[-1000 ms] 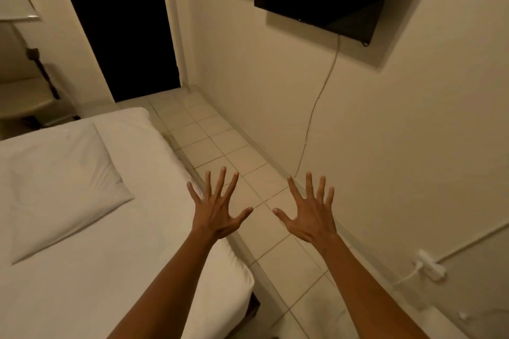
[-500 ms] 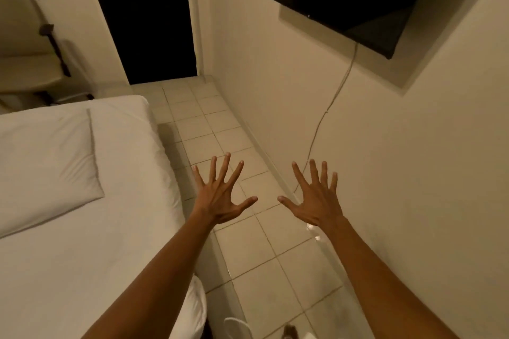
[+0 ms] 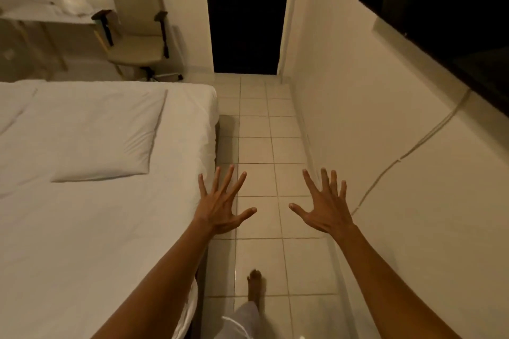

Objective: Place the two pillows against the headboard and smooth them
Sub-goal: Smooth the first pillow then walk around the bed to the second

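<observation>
A white pillow lies flat on the white bed, near its far end. The corner of a second white pillow shows at the left edge, mostly out of frame. My left hand hovers over the bed's right edge with fingers spread, holding nothing. My right hand is held out over the tiled floor, also spread and empty. Both hands are well short of the pillows. No headboard is visible.
A narrow tiled aisle runs between the bed and the right wall toward a dark doorway. A wall-mounted TV with a hanging cable is on the right. A chair and desk stand beyond the bed. My foot is on the tiles.
The view has swung left and moved along the aisle; the pillow now lies nearer the frame's middle. Both hands stay spread and empty in front of me.
</observation>
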